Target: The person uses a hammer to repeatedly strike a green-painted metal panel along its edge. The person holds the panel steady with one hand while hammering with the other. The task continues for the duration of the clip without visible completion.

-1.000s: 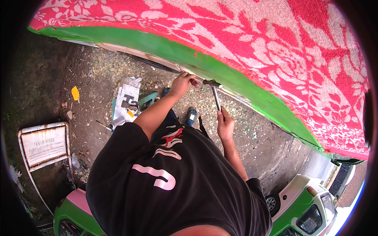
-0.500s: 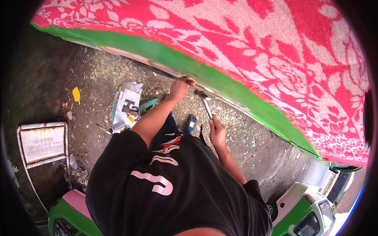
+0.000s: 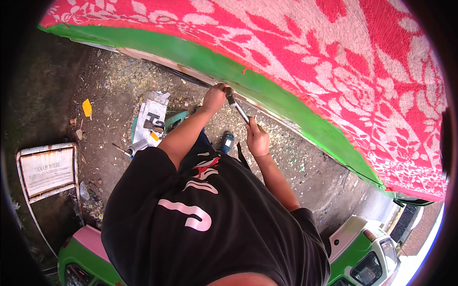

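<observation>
My left hand (image 3: 214, 97) is closed at the lower edge of a curved green panel (image 3: 200, 59). I cannot see whether it grips anything besides that edge. My right hand (image 3: 257, 140) grips the handle of a hammer (image 3: 237, 107). The hammer slants up and to the left, and its metal head lies right beside my left hand at the panel edge. Both forearms reach out from my black shirt (image 3: 210, 219), which fills the lower middle of the view.
A red-and-white floral cloth (image 3: 334, 57) covers the panel. On the dirty ground lie a paper-covered box (image 3: 150, 119), a yellow scrap (image 3: 87, 107), a small blue object (image 3: 227, 142) and a white framed sign (image 3: 46, 170). A green-and-white vehicle (image 3: 369, 248) stands at lower right.
The hammer has swung from a raised position on the right toward my left hand, so its head now meets the panel edge. My right hand followed to the left. My left hand stayed at the edge.
</observation>
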Tool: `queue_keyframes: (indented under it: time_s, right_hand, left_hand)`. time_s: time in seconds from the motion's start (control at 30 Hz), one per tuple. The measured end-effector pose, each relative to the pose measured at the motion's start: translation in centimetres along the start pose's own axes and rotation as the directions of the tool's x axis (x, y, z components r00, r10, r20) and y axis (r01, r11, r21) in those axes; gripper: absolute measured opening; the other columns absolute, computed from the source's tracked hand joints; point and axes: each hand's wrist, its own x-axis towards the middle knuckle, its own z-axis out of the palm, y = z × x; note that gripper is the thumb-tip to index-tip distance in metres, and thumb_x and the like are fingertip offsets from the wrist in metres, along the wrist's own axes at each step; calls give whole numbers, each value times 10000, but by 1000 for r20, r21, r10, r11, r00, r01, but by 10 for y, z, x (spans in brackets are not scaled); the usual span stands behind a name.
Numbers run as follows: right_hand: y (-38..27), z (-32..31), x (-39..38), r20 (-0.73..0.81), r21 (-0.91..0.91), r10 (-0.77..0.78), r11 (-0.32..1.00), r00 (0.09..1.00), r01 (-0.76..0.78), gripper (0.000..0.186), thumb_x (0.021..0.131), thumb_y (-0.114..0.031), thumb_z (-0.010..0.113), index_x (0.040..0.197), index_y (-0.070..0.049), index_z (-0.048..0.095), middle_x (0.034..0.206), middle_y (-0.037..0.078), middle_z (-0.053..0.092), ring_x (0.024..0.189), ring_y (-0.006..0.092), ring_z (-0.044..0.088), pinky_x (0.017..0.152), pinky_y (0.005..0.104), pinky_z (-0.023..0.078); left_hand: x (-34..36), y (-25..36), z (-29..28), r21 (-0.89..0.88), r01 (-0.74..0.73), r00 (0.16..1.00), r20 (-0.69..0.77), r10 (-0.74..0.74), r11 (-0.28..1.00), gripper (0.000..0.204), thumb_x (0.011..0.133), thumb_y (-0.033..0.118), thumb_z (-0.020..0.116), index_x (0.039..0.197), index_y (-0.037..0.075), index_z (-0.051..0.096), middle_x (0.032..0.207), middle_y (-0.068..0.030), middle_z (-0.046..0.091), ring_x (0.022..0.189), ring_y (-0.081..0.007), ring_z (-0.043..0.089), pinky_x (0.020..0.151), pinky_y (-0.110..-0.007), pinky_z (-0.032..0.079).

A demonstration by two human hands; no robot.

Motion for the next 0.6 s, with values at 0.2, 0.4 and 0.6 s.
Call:
queue_keyframes:
  time_s: [0.2, 0.4, 0.6]
  right_hand:
    - [-21, -15, 10, -265, 254, -45, 960, 963, 115, 368, 902, -54, 646, 1260, 11, 587, 752, 204, 653, 585, 316, 654, 545, 390, 511]
    - [-2, -3, -4, -69, 248, 50, 968, 996, -31, 333, 917, -63, 638, 1236, 25, 603, 808, 217, 669, 667, 313, 682, 608, 379, 531]
    - [-6, -34, -28, -72, 349, 231, 917, 970, -192, 291, 930, -115, 637, 1166, 54, 631, 680, 104, 601, 591, 128, 574, 562, 291, 465]
  left_hand:
    - [4, 20, -19, -26, 143, 989, 51, -142, 989, 220, 890, 170, 568, 1073, 62, 625, 1033, -202, 652, 945, -401, 622, 792, -486, 513]
    - [-15, -8, 10, -36, -45, 987, -156, 39, 998, 190, 852, 173, 618, 1013, 74, 632, 975, -159, 653, 925, -371, 622, 801, -442, 514]
    - [-31, -4, -2, -241, -27, 998, -54, 14, 970, 162, 844, 82, 616, 1001, 45, 608, 958, -155, 643, 900, -357, 614, 784, -410, 496]
